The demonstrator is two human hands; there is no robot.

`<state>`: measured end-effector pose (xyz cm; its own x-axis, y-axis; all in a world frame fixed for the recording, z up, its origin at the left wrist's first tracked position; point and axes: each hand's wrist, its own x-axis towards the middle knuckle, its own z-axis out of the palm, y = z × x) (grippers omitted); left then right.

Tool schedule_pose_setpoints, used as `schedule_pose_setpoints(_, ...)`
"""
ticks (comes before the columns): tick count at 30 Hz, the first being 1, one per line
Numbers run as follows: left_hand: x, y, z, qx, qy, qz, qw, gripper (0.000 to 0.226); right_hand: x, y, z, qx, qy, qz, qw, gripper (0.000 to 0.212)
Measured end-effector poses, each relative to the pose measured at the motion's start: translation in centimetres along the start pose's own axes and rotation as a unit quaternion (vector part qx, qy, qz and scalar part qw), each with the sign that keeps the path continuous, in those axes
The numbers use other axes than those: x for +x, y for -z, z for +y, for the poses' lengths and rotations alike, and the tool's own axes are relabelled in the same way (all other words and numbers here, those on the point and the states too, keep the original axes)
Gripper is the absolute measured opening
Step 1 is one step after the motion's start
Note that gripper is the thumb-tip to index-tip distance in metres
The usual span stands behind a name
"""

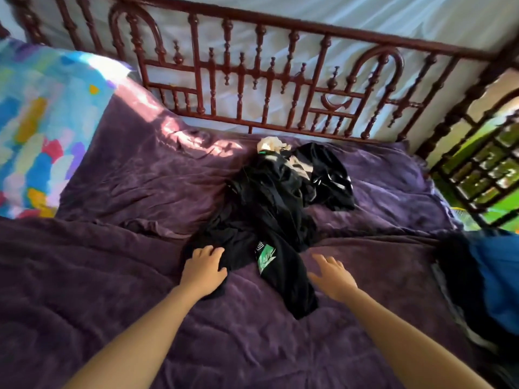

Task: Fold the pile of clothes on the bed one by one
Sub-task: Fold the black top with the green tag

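- Purple bedspread [112, 290] is covering the bed, a dark red railing [241, 85] standing behind it.
- Mid-bed the pile of clothes [269, 192] is lying in a dark heap; a black garment [289, 284] with a green logo is trailing nearest me.
- My left hand [203, 266] is resting on its near edge, fingers relaxed, not pinching.
- My right hand [332, 273] is hovering open just beside it, holding nothing.
- I am judging the cloth light, limp and tangled, best pinched at a hem or shoulder.
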<state>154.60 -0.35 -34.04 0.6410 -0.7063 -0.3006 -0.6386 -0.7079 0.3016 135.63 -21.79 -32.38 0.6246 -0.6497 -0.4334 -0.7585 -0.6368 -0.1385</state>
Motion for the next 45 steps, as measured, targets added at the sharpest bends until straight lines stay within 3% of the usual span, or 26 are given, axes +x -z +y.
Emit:
schedule_pose_setpoints(8, 7.3, -4.7, -2.3, 0.017, -0.007, -0.073, 0.997, 0.054, 7.2, -4.7, -1.8, 0.019, -0.034, -0.069, 0.997, 0.061)
schedule_pose_setpoints(15, 17.2, -8.6, -3.8, 0.08, 0.02, -0.023, 0.996, 0.063, 19.0, -6.0, -3.7, 0.003, -0.033, -0.024, 0.999, 0.063)
schedule_pose_setpoints(18, 19.8, -11.9, -4.5, 0.081, 0.043, -0.047, 0.995, 0.068, 24.3, -6.9, -3.9, 0.011, -0.048, 0.016, 0.999, 0.071)
schedule_pose_setpoints(21, 20.3, -15.2, -5.2, 0.083, 0.061, -0.074, 0.992, 0.076, 28.3, -8.8, -3.5, 0.05, -0.093, -0.004, 0.994, 0.081)
schedule_pose_setpoints(25, 20.6, -17.2, -5.4, 0.046, 0.044, -0.015, 0.998, 0.082, 30.3, -12.3, -2.8, 0.01, -0.095, -0.014, 0.995, 0.078)
schedule_pose_setpoints(30, 21.5, -17.8, -6.0, 0.073, 0.061, -0.064, 0.993, 0.084, 30.2, -12.3, -2.1, 0.092, -0.096, 0.029, 0.991, 0.07)
schedule_pose_setpoints(34, 22.4, -15.9, -6.4, 0.026, 0.07, -0.151, 0.986, 0.085, 28.3, -10.7, -2.3, 0.159, -0.14, 0.038, 0.977, 0.056)
schedule_pose_setpoints(37, 22.1, -13.6, -6.3, -0.027, 0.082, -0.189, 0.978, 0.083, 24.9, -10.5, -3.9, 0.121, -0.126, 0.013, 0.984, 0.051)
schedule_pose_setpoints(41, 18.5, -12.1, -5.2, -0.146, 0.104, -0.17, 0.969, 0.075, 17.9, -11.1, -5.9, 0.08, -0.08, 0.015, 0.994, 0.047)
schedule_pose_setpoints(45, 10.6, -13.1, -2.8, -0.236, 0.132, -0.15, 0.951, 0.071, 9.4, -11.2, -6.5, 0.026, 0.02, 0.113, 0.993, 0.052)
